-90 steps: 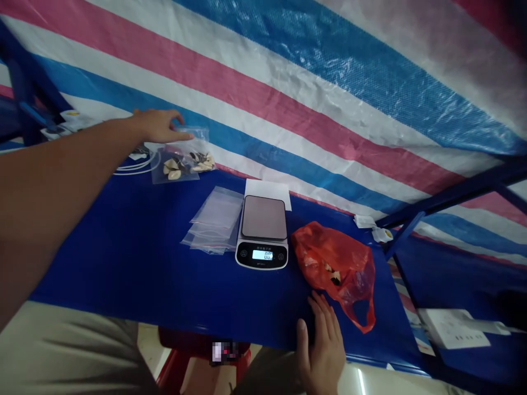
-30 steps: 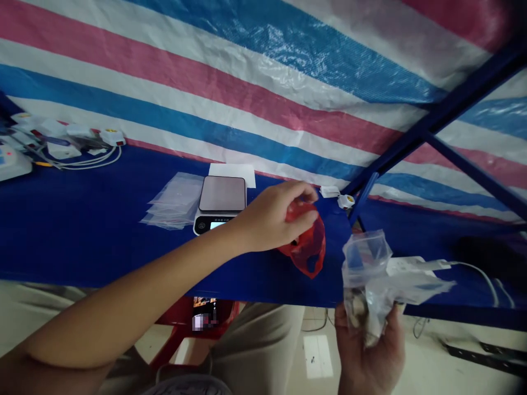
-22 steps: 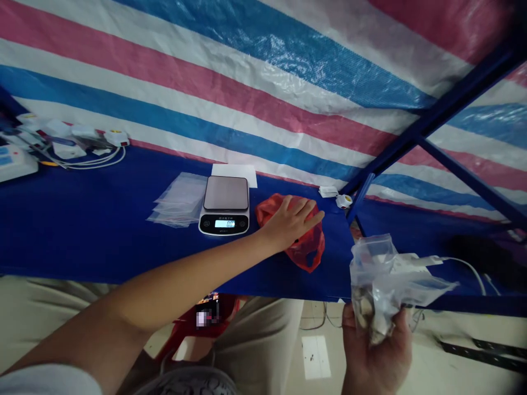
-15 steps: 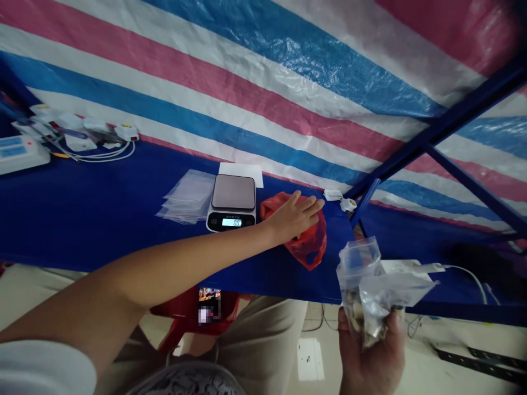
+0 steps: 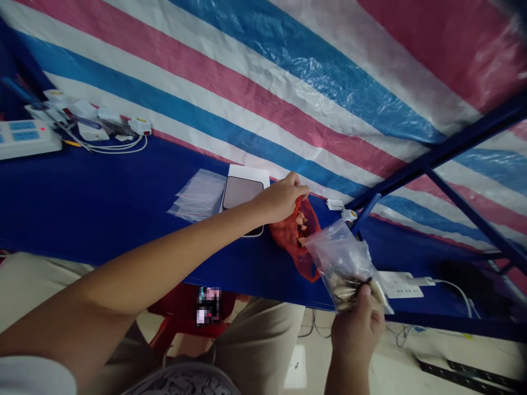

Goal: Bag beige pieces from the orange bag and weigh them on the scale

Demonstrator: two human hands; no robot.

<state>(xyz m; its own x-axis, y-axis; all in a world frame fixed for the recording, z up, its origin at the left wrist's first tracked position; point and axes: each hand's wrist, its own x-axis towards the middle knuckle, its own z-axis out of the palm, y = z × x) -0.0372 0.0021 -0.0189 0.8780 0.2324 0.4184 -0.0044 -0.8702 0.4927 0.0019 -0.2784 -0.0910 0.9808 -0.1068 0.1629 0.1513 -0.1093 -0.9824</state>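
My left hand (image 5: 287, 197) pinches the upper rim of a red plastic bag (image 5: 284, 233) on the blue table. The bag's mouth gapes, and small brownish pieces show inside. My right hand (image 5: 360, 323) holds a clear zip bag (image 5: 346, 269) with brown and pale pieces in its lower part, close to the right side of the red bag. Left of the red bag is a digital scale (image 5: 244, 192), partly covered by my left forearm, its display hidden. A stack of clear empty bags (image 5: 197, 196) lies beside the scale.
White plugs and cables (image 5: 109, 123) and a power strip (image 5: 28, 138) sit at the back left. Another power strip (image 5: 401, 285) lies at the right edge. Blue frame bars (image 5: 461, 131) stand before a striped sheet (image 5: 247, 82). A phone lies on a red stool (image 5: 177, 307) below.
My left hand has gone from lying spread over the red bag to gripping its rim, and the bag has opened. My right hand has brought the clear bag up and left, nearer to it.
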